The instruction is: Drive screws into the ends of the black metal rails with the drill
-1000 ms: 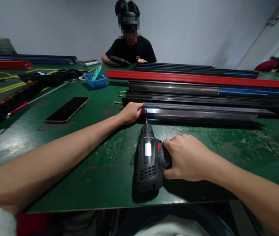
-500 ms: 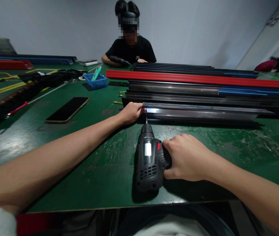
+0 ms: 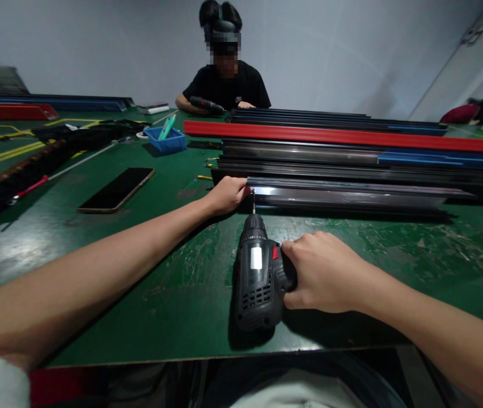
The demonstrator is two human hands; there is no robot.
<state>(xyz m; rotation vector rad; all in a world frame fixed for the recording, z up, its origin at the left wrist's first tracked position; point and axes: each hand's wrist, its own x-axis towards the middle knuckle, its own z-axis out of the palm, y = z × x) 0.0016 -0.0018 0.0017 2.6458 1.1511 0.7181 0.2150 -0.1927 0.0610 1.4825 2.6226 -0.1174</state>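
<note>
My right hand (image 3: 324, 272) is wrapped round the grip of a black cordless drill (image 3: 256, 277), which lies on its side and points away from me. Its thin bit meets the left end of a dark, shiny metal profile (image 3: 343, 196), where the drill's light makes a bright spot. At that same end my left hand (image 3: 228, 195) is closed on the profile, its fingertips partly hidden. Whether a screw sits at the bit's tip is too small to tell.
More long black profiles (image 3: 309, 170) and a red one (image 3: 343, 133) lie behind. Left of them are a blue basket (image 3: 167, 141), a phone (image 3: 116, 191) and a dark bundle with yellow strips (image 3: 63, 147). Across the green table (image 3: 173, 317) sits a co-worker (image 3: 228, 85) with another drill (image 3: 207, 105).
The numbered collar near the drill's front shows different marks, so it has turned. Both hands and the profile stay in place.
</note>
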